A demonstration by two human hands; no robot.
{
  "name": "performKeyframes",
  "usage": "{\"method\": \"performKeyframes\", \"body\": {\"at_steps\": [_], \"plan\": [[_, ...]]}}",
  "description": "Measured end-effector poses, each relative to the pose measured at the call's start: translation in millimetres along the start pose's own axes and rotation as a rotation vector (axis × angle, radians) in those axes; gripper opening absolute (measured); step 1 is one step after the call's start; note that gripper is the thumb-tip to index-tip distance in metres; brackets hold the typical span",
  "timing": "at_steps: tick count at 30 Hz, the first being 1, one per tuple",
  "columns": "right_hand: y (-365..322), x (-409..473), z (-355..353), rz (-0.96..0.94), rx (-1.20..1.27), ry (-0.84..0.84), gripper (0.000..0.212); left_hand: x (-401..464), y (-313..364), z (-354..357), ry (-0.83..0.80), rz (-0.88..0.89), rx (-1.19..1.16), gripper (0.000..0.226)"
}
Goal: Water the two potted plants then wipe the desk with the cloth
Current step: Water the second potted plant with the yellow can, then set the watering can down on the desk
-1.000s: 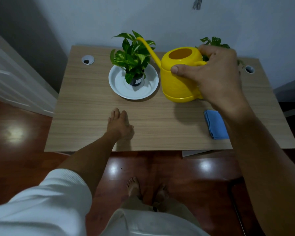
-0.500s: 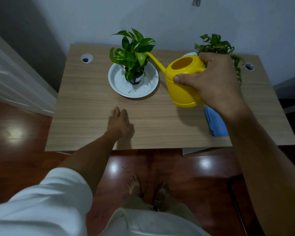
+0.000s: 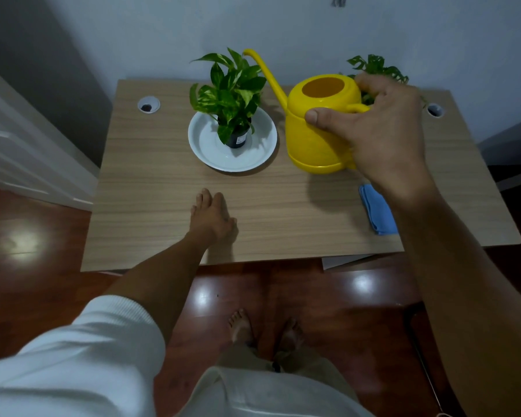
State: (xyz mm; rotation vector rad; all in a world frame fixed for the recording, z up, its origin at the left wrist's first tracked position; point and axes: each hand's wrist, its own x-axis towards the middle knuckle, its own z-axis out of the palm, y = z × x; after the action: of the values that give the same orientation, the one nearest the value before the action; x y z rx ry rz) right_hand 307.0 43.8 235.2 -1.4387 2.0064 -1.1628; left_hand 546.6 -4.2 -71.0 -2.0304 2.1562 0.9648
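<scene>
The right hand (image 3: 382,136) is closed around the handle of the yellow watering can (image 3: 319,127), thumb pressed along the can's upper side, and the can looks held upright just above the desk (image 3: 163,188), though whether its base touches the wood I cannot tell. Nearest the body, the left hand (image 3: 212,216) lies flat and empty on the desk's front half, fingers loosely extended toward the wall. The blue cloth (image 3: 376,210) lies near the front right edge, partly under the right forearm. Farther back, the left potted plant (image 3: 230,94) stands in a white saucer (image 3: 208,145) just left of the can; the spout runs up and leftward, its tip above the leaves, so tipping the can left would probably pour there. The second plant (image 3: 376,69) shows behind the right hand, mostly hidden.
</scene>
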Motion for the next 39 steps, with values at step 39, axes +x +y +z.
{"method": "performKeyframes", "body": {"at_steps": [39], "plan": [[256.8,42.6,-198.6,0.084,0.436,0.04,0.065,14.8,354.7,113.4,-0.035,0.23,0.071,0.083]]}}
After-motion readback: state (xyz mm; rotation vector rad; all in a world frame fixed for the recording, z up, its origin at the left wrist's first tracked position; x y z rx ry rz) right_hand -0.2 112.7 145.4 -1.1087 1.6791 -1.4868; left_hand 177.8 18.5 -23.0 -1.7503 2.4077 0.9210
